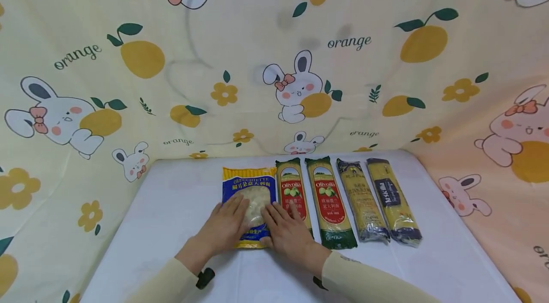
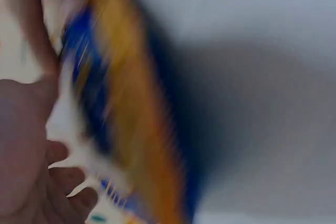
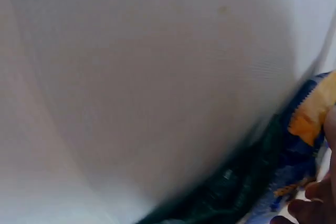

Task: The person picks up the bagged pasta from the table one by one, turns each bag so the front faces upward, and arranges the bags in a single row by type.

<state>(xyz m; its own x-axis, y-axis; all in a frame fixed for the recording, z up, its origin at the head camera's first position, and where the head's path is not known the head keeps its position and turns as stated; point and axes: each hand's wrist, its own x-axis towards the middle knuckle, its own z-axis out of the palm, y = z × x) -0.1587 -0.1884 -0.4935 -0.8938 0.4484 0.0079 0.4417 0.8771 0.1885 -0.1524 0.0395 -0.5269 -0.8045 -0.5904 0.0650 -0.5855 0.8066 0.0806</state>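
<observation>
A blue and yellow bag of orecchiette pasta lies flat on the white table, its clear window showing pale pieces. On its left part rests my left hand, fingers straight and pointing away. My right hand lies over the bag's right edge with extended fingers, and it also covers the lower part of an Olivoila pasta pack. In the left wrist view the bag is blurred beside my hand. The right wrist view catches the bag's yellow corner under my fingertips, next to a dark green pack end.
Further right, a second Olivoila pack, a gold spaghetti pack and a navy-labelled pack lie in a row. Behind the white-covered table hangs a curtain printed with rabbits and oranges.
</observation>
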